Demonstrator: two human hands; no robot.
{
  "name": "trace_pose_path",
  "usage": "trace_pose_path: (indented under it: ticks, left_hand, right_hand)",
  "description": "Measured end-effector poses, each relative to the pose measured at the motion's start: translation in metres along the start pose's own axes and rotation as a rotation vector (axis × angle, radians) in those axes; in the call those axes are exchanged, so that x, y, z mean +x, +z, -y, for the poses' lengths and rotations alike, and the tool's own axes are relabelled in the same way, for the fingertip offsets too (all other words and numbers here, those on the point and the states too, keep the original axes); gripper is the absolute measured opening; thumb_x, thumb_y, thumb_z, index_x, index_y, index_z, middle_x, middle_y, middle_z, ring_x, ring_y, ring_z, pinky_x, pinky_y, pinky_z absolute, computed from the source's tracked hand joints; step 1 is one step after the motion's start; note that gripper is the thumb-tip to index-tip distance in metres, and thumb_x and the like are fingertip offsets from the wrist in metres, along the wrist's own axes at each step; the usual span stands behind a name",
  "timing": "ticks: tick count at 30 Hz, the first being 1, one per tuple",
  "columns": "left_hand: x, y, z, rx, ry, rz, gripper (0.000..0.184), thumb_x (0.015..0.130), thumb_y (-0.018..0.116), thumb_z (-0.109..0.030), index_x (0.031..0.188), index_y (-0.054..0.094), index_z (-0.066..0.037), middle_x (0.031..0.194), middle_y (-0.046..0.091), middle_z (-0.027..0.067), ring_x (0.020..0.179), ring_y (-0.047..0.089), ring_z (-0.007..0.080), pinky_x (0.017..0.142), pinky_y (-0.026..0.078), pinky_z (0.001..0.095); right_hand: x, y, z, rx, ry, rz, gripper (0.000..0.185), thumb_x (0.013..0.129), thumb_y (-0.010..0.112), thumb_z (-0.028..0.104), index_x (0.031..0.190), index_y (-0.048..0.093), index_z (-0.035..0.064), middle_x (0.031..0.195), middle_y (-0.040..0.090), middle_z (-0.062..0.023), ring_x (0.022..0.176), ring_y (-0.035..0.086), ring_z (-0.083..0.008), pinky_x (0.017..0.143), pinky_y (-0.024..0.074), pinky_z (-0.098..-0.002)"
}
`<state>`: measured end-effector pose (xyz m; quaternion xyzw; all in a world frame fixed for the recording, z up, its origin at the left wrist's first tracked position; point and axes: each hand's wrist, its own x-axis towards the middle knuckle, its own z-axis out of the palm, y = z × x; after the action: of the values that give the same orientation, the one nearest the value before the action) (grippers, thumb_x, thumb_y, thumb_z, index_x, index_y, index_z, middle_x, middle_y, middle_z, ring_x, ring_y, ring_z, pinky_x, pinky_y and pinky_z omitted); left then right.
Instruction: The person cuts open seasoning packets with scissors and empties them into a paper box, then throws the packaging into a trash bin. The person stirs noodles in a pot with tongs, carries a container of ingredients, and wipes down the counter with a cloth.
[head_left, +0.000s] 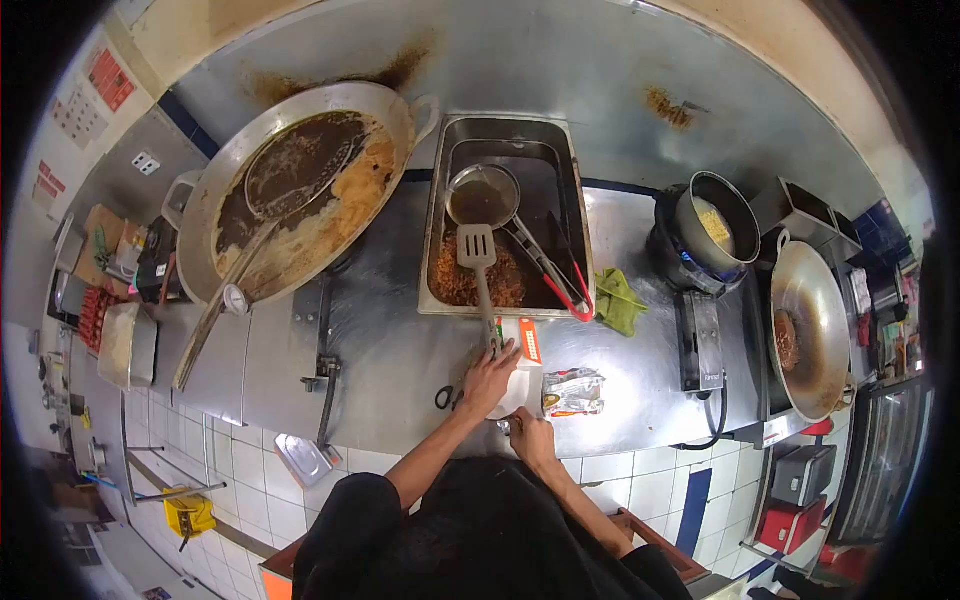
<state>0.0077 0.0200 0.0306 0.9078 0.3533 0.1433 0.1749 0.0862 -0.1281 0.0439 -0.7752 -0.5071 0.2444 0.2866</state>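
Observation:
A white packet with an orange and green printed end (529, 345) lies at the near edge of the steel counter. Across its left side rests my left hand (488, 384), fingers stretched out beside the end of a slotted spatula's handle. The slotted spatula (477, 247) leans over the deep steel tray (432, 270). At the packet's near end my right hand (532, 437) is closed; what its fingers hold is hidden. Black scissors handles (444, 398) show left of my left hand. A torn silver and red wrapper (577, 392) lies right of the packet.
The tray contains dark oil, fried crumbs, a strainer (483, 199) and red-handled tongs (567, 294). A large oil wok (335, 262) stands left with a skimmer. On the right are a green cloth (620, 302), a pot (742, 248) over a lit burner, and another wok (822, 330).

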Motion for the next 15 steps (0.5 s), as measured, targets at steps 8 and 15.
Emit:
trace_pose_path:
  ticks: [8,15]
  left_hand:
    - [0.015,-0.002,0.029,-0.146,0.050,-0.040,0.047,0.086,0.056,-0.003,0.134,0.054,-0.010,0.140,0.051,0.0156,0.128,0.050,0.0320,0.102,0.046,0.0399]
    - [-0.055,-0.052,0.021,-0.267,-0.198,-0.292,0.044,0.082,0.064,-0.008,0.126,0.057,-0.009,0.116,0.060,0.0170,0.116,0.053,0.0345,0.096,0.047,0.0443]
  right_hand:
    - [0.023,-0.002,0.002,-0.009,-0.035,-0.029,0.010,0.085,0.061,0.009,0.094,0.063,0.0048,0.064,0.063,-0.0229,0.063,0.065,-0.0410,0.058,0.0521,-0.0493]
    - [-0.007,-0.030,0.011,0.036,0.054,0.079,0.019,0.083,0.066,0.011,0.099,0.062,0.0019,0.068,0.064,-0.0215,0.066,0.064,-0.0421,0.060,0.0499,-0.0483]
